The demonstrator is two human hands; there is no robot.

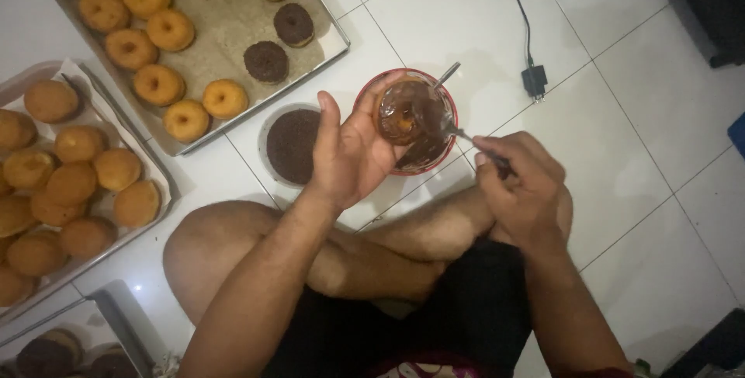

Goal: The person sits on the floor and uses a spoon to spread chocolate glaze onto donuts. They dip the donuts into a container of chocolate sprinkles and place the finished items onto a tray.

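While my left hand (353, 153) cups the donut (400, 118) over the red bowl (446, 102), my right hand (520, 184) pinches the spoon (458, 133); I spread chocolate thinly, keeping drips falling into the bowl, fingers off the glaze.

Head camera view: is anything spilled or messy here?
No spill shows on the white tiled floor. The left hand holds a chocolate-coated round doughnut over the red bowl; the right hand grips a metal utensil.
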